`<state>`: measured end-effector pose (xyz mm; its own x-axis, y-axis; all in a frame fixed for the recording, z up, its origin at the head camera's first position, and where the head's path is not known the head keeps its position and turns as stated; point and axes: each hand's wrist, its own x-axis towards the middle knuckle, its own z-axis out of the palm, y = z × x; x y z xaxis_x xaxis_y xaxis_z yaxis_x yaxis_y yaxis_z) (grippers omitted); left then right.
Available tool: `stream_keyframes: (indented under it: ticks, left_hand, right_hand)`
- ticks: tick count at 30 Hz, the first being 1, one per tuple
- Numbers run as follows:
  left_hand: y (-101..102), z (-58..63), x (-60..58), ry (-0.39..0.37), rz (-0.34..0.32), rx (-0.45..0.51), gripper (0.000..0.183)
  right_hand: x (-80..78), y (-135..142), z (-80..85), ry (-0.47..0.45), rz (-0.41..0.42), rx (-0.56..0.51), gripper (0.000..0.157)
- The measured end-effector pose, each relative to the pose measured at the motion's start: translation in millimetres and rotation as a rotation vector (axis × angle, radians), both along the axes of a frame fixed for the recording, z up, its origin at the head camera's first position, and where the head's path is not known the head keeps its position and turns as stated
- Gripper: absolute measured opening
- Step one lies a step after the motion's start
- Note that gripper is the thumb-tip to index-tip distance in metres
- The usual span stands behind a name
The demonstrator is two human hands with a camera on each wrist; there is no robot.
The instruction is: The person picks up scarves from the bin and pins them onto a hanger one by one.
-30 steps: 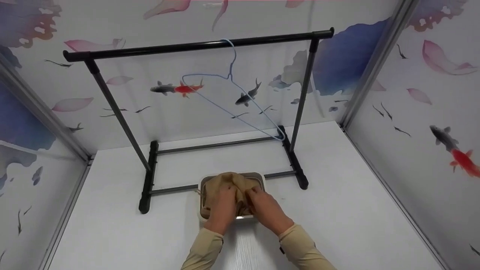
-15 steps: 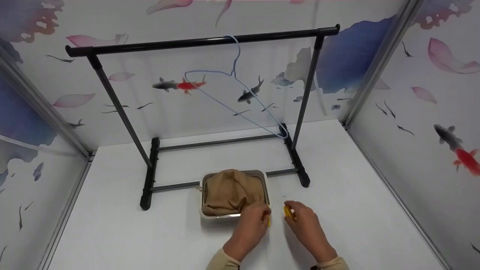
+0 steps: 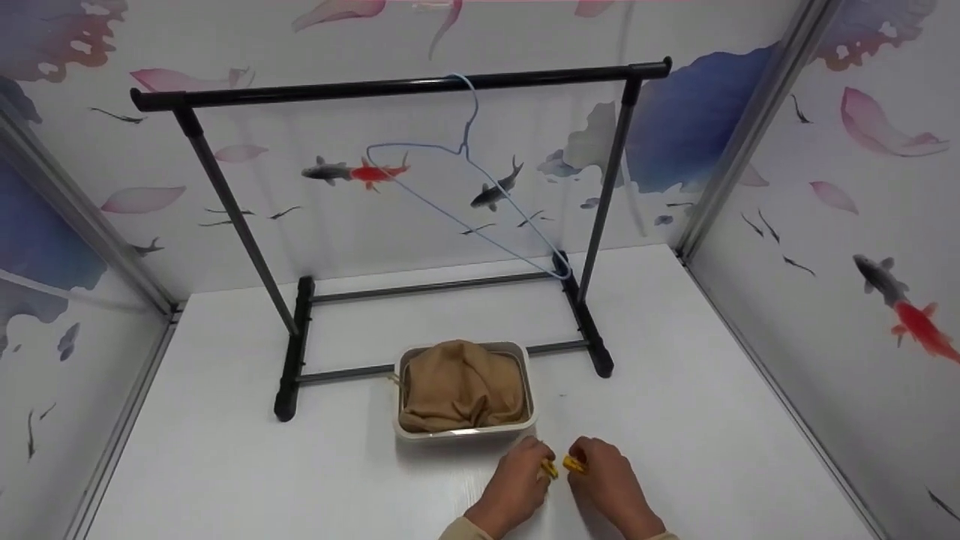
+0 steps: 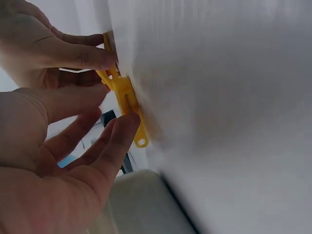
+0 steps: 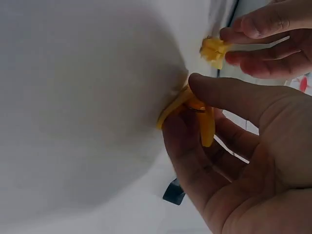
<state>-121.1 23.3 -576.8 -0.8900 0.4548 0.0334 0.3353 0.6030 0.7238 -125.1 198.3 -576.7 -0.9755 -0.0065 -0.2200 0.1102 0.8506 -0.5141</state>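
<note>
My left hand pinches a yellow clothespin between thumb and fingers, low over the white surface. Close on its right, my right hand pinches a second yellow clothespin, whose legs spread apart in the right wrist view. A small gap separates the two clothespins in the head view. Just beyond the hands, a bundled brown cloth fills a pale rectangular basin; neither hand touches it.
A black-and-grey clothes rack stands behind the basin, its front lower bar running up to the basin. From its top rail hangs a light-blue wire hanger. Walls printed with fish and petals enclose the table.
Both hands have let go of the brown cloth and moved right and toward me, out of the basin. Each now holds a yellow clothespin, first seen half a second ago.
</note>
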Motion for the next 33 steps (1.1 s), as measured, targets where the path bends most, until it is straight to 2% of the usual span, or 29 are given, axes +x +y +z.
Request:
stream_keyframes:
  ticks: [3, 5, 7, 9, 10, 11, 12, 14, 17, 19, 21, 23, 25, 26, 30, 33]
  left_hand:
    - [-13, 15.9, 0.9, 0.067, 0.053, 0.020, 0.015]
    - [-27, 27.9, -2.1, 0.185, 0.125, 0.016, 0.011]
    - [-45, 38.9, -8.3, 0.336, 0.228, -0.010, 0.009]
    - [-65, 46.6, -15.6, 0.474, 0.352, -0.083, 0.008]
    - [-75, 48.8, -19.3, 0.525, 0.409, -0.128, 0.010]
    - [-84, 50.7, -22.0, 0.539, 0.454, -0.179, 0.014]
    - [-93, 52.3, -24.3, 0.527, 0.481, -0.226, 0.019]
    - [-108, 54.2, -26.0, 0.458, 0.488, -0.310, 0.033]
    - [-123, 56.5, -24.3, 0.320, 0.417, -0.368, 0.051]
    - [-127, 58.2, -23.1, 0.269, 0.371, -0.359, 0.043]
    - [-129, 58.8, -23.8, 0.291, 0.359, -0.360, 0.025]
    - [-130, 59.4, -25.5, 0.334, 0.381, -0.333, 0.011]
    - [-130, 61.0, -27.8, 0.372, 0.424, -0.251, 0.007]
    - [-130, 63.2, -28.7, 0.376, 0.438, -0.189, 0.003]
    - [-131, 80.3, -33.3, 0.324, 0.429, 0.158, 0.022]
    - [-129, 96.2, -38.8, 0.310, 0.396, 0.332, 0.021]
  right_hand:
    - [0.1, -1, 11.4, 0.039, -0.007, 0.022, 0.022]
    - [-1.2, -3, 22.2, 0.101, -0.002, 0.017, 0.022]
    - [-4.1, -8, 33.5, 0.180, 0.016, -0.002, 0.020]
    - [-9.2, -18, 43.1, 0.263, 0.055, -0.011, 0.018]
    - [-12.5, -23, 47.0, 0.298, 0.081, -0.016, 0.017]
    - [-15.9, -30, 50.2, 0.330, 0.111, -0.016, 0.016]
    - [-19.5, -36, 52.4, 0.356, 0.142, -0.017, 0.016]
    - [-26.9, -49, 54.8, 0.404, 0.211, -0.014, 0.018]
    - [-36.0, -64, 53.6, 0.452, 0.300, -0.015, 0.022]
    - [-40.5, -72, 51.6, 0.461, 0.328, -0.008, 0.024]
    - [-43.6, -77, 49.6, 0.461, 0.337, -0.004, 0.025]
    - [-45.2, -80, 48.5, 0.463, 0.336, 0.004, 0.027]
    - [-45.2, -82, 48.7, 0.494, 0.346, 0.011, 0.032]
    - [-45.1, -84, 49.8, 0.515, 0.354, 0.012, 0.038]
    - [-46.3, -95, 59.0, 0.640, 0.404, -0.008, 0.073]
    - [-49.3, -109, 68.4, 0.731, 0.414, -0.012, 0.085]
